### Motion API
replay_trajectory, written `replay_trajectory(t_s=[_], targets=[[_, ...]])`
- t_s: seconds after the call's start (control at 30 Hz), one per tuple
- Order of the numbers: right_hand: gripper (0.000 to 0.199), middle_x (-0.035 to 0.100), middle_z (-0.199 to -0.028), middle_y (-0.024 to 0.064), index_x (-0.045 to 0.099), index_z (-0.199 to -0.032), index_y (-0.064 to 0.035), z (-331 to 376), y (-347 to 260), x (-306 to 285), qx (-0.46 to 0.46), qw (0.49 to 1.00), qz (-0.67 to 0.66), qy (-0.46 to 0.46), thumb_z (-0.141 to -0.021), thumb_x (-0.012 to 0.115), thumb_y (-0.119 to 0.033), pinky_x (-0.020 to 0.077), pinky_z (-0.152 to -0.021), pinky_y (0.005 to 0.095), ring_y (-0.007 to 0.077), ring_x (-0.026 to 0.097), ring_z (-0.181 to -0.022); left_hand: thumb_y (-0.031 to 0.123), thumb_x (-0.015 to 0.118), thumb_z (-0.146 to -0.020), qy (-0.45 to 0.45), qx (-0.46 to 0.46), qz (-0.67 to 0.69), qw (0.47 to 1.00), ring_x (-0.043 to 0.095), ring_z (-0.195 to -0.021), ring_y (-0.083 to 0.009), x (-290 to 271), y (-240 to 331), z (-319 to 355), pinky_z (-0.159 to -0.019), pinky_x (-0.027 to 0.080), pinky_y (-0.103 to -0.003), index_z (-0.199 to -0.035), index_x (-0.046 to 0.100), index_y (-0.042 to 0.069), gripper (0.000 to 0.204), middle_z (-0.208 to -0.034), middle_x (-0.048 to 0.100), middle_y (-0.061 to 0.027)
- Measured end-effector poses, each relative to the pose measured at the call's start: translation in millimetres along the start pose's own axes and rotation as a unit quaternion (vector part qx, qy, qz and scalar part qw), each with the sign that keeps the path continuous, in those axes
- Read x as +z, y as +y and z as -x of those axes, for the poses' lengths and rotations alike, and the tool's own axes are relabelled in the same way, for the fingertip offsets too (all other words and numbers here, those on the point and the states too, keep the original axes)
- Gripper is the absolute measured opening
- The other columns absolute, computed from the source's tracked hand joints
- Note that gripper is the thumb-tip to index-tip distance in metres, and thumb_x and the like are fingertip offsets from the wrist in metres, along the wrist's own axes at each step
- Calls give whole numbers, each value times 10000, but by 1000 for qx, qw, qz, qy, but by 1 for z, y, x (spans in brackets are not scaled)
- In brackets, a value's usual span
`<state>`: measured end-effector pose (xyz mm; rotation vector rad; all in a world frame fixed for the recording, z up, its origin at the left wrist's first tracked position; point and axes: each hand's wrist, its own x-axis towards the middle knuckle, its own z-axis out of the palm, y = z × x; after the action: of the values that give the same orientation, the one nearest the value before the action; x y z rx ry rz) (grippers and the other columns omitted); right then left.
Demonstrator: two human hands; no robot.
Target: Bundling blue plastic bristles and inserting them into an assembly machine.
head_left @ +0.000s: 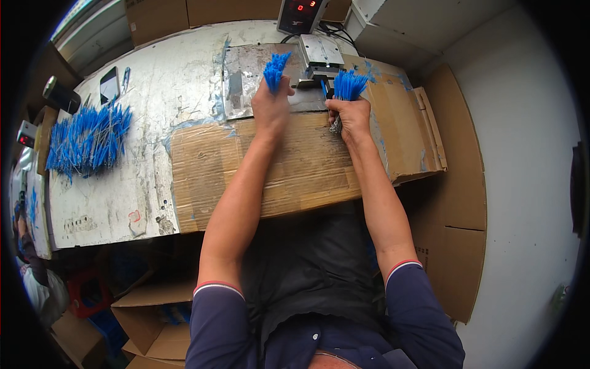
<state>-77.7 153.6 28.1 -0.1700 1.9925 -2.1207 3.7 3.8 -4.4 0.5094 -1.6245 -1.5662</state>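
Note:
My left hand [271,112], slightly blurred, is closed around a bundle of thin blue plastic pieces [276,71] above the metal plate. In my right hand [353,115] is a second bundle of blue plastic pieces [349,85], with their blue ends up. Thin metallic wire tails [335,126] hang out below its fingers. My right thumb and fingers are next to the front of a small metal machine [321,56]. A single blue piece [324,90] stands upright there; whether my fingers touch it I cannot tell.
A large pile of blue pieces [89,140] lies on the worn white table [144,197] at left, near a phone [109,85] and a dark cylinder [61,94]. Flat cardboard [295,178] covers the front edge. A red digital display [301,15] stands behind the machine. At far left is another person's arm [23,227].

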Motion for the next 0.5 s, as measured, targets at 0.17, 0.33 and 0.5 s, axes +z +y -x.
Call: replay_trajectory(t_s=[0.17,0.33,0.5], targets=[[148,620,-634,79,610,-715,14,-4,4,0,0,1000,7,-1,-686,712,118,437,-385,293,164,581,-466,223,628,-1002,9,4,7,1000,508,-599,-50,0,0,0,-546,416,-231,-969,659,60,170,-743,648,9],[145,617,-623,82,604,-702,15,-4,5,-1,2,1000,1,-2,-689,709,114,438,-381,293,164,577,-454,223,622,-992,40,-10,-1,999,659,-707,-162,-1,7,4,-668,497,-333,-1009,631,54,170,-778,691,-49],[145,611,-608,79,602,-711,17,-6,6,0,15,1000,9,1,-692,708,115,450,-390,290,165,587,-460,245,626,-1001,98,89,-80,988,641,-703,-162,-2,2,2,-647,500,-323,-1016,647,44,203,-787,685,-67]])
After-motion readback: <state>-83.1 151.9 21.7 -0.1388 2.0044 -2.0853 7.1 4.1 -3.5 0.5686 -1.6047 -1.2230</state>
